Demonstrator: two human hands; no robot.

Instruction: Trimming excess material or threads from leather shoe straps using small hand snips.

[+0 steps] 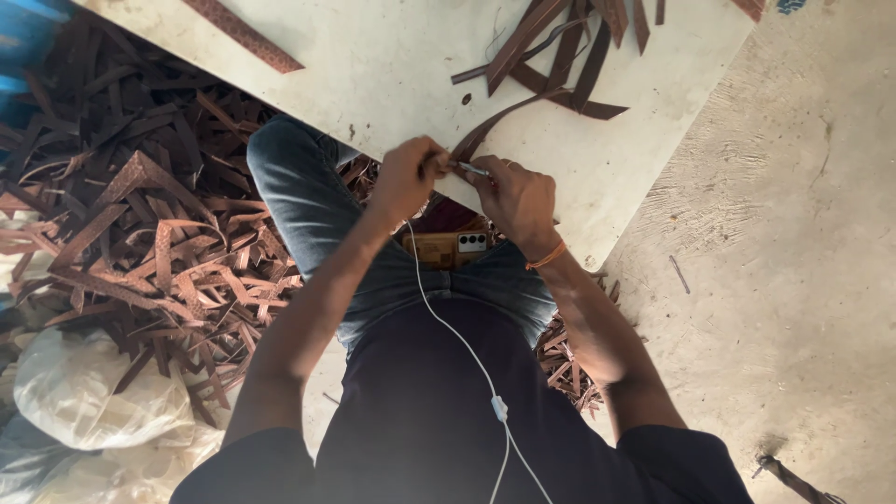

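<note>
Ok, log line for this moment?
left hand: pinches brown strip | right hand: holds small tool | board: strip pile

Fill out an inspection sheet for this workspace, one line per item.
Surface: pale board, scuffed, resting over the lap.
Job's things: brown strip and a small metal tool held at the board's edge.
Clutter: cut strips on the board; big scrap heap on the floor.
Grips: left hand and right hand both pinch the work.
Cables: white earphone cord.
Surroundings: concrete floor, white sack, phone on the lap.
</note>
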